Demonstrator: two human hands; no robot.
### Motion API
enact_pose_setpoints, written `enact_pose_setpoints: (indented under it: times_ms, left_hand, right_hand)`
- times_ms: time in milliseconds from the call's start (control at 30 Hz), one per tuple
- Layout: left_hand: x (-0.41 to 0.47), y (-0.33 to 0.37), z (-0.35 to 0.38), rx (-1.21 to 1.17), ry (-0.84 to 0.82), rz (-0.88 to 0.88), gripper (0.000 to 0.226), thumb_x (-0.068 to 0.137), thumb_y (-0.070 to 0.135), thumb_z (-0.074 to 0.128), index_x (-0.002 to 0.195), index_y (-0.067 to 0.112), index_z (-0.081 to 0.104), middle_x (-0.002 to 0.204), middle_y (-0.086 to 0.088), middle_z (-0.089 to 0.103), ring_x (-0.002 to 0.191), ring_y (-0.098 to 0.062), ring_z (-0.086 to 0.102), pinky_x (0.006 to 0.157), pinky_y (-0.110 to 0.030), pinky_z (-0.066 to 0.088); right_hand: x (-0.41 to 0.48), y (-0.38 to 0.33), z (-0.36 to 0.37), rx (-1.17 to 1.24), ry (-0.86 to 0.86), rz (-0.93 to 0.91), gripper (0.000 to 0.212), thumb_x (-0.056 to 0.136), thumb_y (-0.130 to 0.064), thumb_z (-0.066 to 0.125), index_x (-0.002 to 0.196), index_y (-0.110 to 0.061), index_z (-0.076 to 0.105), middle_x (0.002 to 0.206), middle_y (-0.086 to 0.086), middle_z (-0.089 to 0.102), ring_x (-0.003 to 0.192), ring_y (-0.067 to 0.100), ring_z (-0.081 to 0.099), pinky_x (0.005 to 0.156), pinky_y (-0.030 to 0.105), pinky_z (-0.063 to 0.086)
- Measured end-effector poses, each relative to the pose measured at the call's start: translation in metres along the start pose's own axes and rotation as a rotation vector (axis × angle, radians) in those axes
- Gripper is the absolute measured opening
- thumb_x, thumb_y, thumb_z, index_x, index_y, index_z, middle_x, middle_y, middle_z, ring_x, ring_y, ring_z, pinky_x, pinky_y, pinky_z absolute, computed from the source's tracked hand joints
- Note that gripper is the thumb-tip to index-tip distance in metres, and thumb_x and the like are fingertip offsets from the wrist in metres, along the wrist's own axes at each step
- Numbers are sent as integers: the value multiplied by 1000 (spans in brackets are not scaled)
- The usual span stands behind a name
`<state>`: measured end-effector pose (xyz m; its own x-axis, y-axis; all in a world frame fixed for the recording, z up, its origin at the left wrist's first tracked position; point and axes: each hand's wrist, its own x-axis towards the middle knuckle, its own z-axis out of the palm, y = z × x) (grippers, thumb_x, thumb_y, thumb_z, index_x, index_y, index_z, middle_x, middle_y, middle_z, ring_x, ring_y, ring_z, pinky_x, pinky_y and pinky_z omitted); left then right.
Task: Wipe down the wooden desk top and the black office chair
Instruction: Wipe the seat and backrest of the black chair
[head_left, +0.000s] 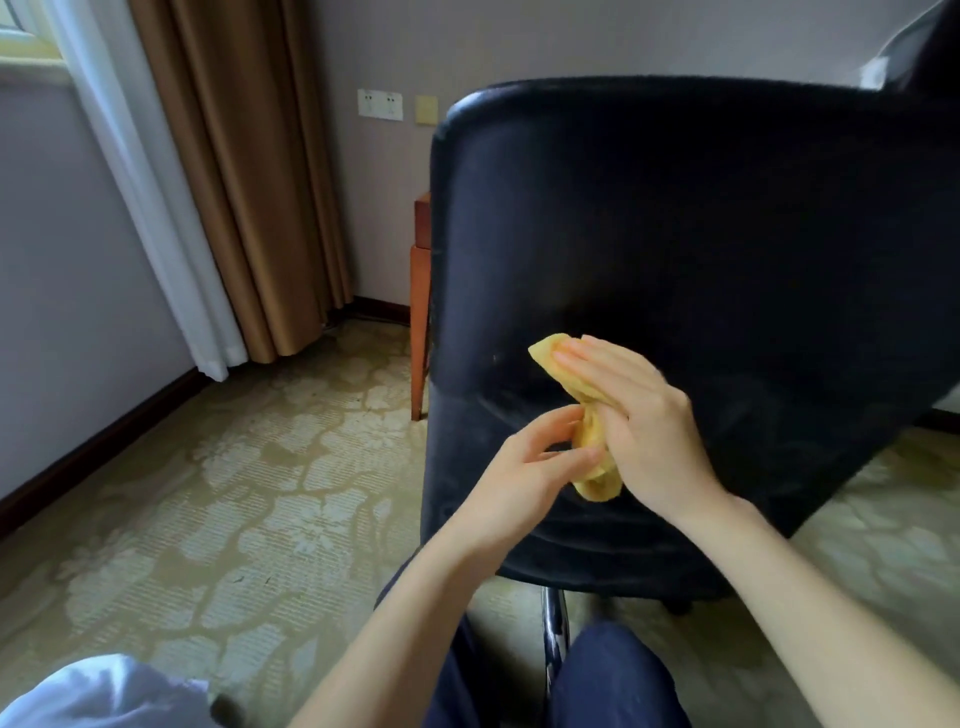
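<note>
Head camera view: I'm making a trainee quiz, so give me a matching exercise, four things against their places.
1 yellow folded cloth
2 brown pleated curtain
3 white wall socket plate
4 reddish wooden desk

a mounted on the wall
b under the right hand, on the black office chair
c beside the window
d behind the chair's left edge

Pairs: 1-b, 2-c, 3-a, 4-d

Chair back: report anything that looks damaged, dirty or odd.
The black chair back shows greyish, dusty smears on its lower panel and left edge, plus a small pale speck left of the yellow cloth. No tear or break is visible.
</note>
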<state>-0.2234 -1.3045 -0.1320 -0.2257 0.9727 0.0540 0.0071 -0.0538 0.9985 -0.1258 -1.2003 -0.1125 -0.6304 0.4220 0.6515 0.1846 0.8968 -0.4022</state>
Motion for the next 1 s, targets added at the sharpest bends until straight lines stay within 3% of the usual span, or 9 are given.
enact_pose_setpoints:
  times_ms: [133, 233, 333, 467, 567, 667, 800, 900, 1000]
  left_hand:
    - [0, 0, 15, -158, -14, 14, 31, 91, 29, 51, 118, 17, 60, 113, -5, 68, 106, -20, 64, 93, -31, 50]
    - [2, -7, 14, -254, 32, -28, 38, 89, 47, 52, 117, 24, 62, 115, 0, 68, 106, -19, 65, 92, -34, 52]
    - [1, -13, 7, -233, 72, -21, 39, 90, 50, 51, 117, 26, 63, 117, -1, 67, 106, -21, 65, 95, -44, 50]
    - [-1, -15, -6, -195, 101, 8, 38, 94, 46, 45, 119, 24, 63, 118, -5, 66, 110, -25, 63, 100, -54, 44]
    - [-3, -16, -12, -203, 73, 13, 42, 89, 55, 46, 117, 30, 65, 118, -3, 67, 110, -23, 63, 98, -49, 45]
    - [-6, -25, -14, -199, 93, -6, 39, 85, 51, 57, 111, 23, 68, 112, -8, 69, 105, -27, 65, 92, -46, 50]
    - [-11, -40, -14, -246, 124, -69, 31, 86, 39, 57, 106, 19, 69, 107, -9, 70, 99, -26, 67, 80, -35, 51]
    - [-13, -45, -17, -265, 165, -102, 29, 87, 35, 54, 101, 16, 69, 104, -9, 71, 95, -24, 68, 77, -33, 51]
    - [-16, -50, -16, -230, 233, -135, 21, 89, 31, 56, 93, 15, 69, 93, -4, 70, 87, -18, 66, 72, -26, 49]
  right_hand:
    - [-10, -14, -11, 357, -57, 253, 50, 91, 4, 53, 125, -32, 57, 137, -16, 50, 124, -11, 42, 99, 8, 37]
    - [-12, -13, -20, 458, -160, 267, 60, 87, 0, 60, 127, -43, 49, 143, -19, 42, 130, -10, 35, 108, 16, 33]
    - [-15, -11, -23, 627, -258, 274, 61, 84, -8, 68, 130, -42, 46, 143, -15, 45, 131, -3, 38, 109, 28, 37]
    - [-22, -6, -19, 960, -195, 368, 49, 82, -22, 63, 129, -27, 52, 130, -13, 58, 125, 1, 49, 95, 18, 45]
    - [-27, -1, -11, 991, -111, 444, 46, 81, -26, 61, 126, -24, 56, 126, -6, 62, 121, 7, 54, 94, 20, 47]
    - [-35, 0, 0, 952, -58, 566, 47, 76, -32, 63, 122, -25, 59, 120, -7, 65, 111, 9, 61, 89, 26, 51]
    - [-50, 1, 10, 911, -197, 741, 51, 70, -45, 64, 115, -22, 62, 108, -1, 70, 102, 11, 65, 88, 29, 52]
    - [-57, 0, 13, 891, -258, 747, 31, 80, -30, 67, 105, -13, 68, 98, 5, 73, 96, 18, 68, 83, 25, 55]
    - [-60, 0, 14, 712, -145, 704, 12, 84, -20, 68, 94, -14, 71, 89, 1, 73, 88, 15, 68, 77, 25, 55]
